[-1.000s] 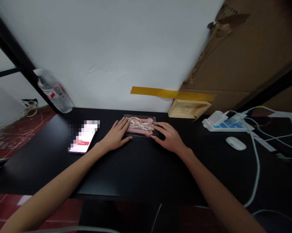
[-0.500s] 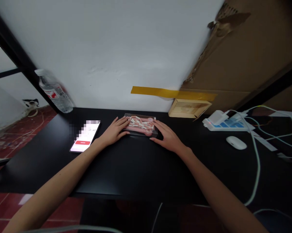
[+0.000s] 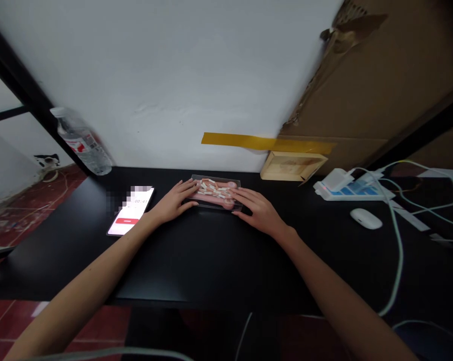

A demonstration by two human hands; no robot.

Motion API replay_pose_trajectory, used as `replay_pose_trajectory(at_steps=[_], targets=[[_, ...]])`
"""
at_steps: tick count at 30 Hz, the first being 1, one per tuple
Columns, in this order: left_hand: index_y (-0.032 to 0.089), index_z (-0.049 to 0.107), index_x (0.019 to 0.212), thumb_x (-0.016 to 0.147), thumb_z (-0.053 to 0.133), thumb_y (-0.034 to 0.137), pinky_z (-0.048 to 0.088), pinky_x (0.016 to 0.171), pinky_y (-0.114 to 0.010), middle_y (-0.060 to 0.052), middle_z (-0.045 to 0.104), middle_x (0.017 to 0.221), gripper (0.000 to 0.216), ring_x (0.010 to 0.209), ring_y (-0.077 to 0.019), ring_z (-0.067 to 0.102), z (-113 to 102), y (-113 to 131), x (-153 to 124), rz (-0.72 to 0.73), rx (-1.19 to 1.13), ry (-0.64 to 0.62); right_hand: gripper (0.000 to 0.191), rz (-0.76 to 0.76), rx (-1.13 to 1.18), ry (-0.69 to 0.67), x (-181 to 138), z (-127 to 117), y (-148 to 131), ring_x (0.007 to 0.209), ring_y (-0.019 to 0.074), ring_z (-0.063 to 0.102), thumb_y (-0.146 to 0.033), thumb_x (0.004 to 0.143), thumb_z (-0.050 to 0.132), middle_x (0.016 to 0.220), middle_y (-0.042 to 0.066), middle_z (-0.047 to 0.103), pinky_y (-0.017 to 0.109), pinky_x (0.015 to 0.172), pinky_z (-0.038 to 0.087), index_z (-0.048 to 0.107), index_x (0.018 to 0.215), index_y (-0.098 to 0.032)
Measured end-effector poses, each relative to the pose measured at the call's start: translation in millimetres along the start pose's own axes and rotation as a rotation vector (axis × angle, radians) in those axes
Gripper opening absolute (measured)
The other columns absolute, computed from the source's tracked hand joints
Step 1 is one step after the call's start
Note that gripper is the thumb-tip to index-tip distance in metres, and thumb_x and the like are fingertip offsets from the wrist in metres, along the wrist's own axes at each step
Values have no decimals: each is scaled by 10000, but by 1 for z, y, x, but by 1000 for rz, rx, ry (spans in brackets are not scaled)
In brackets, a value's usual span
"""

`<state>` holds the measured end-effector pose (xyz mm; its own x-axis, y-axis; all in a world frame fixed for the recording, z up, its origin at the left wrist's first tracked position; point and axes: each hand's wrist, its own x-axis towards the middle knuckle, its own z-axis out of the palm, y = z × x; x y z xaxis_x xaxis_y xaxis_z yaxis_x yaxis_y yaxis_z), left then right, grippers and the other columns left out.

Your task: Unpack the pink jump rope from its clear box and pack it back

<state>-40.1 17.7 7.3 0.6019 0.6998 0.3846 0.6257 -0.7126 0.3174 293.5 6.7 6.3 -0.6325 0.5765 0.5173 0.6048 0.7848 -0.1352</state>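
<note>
A shallow clear plastic box (image 3: 211, 205) lies on the black table between my hands. Inside it is a pink layer with rounded ends, and several small white and orange-pink stick-like pieces (image 3: 212, 188) are scattered over that. My left hand (image 3: 176, 200) holds the box's left end, fingers over the edge and thumb at the near corner. At the right end, my right hand (image 3: 258, 208) has its fingers laid over the rim, tips near the pieces, with the thumb at the near side. My fingers cover parts of both ends.
A lit phone (image 3: 130, 213) lies left of my forearm. A plastic bottle (image 3: 84, 145) leans at the back left. A wooden frame (image 3: 292, 166) stands by the wall. To the right are a power strip (image 3: 348, 190), a white mouse-like object (image 3: 366, 219) and loose white cables (image 3: 399, 250).
The small pieces in the box are arranged differently, more spread out. My right fingertips have moved inward over the box's right end. My left hand stays at the left end.
</note>
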Motion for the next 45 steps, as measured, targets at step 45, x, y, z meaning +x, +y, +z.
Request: replay_pose_trajectory(at_steps=[45], targets=[[207,501,1470,1020,467,554,318,1178,-512,-116,522,1490,569,1427,-274,430,-1,5,0,28,148,17,757,464,152,-187,-23,5,39,1446,341,406,-654,950,444,1561,156,443,572,1184,341,350,1556,-211]])
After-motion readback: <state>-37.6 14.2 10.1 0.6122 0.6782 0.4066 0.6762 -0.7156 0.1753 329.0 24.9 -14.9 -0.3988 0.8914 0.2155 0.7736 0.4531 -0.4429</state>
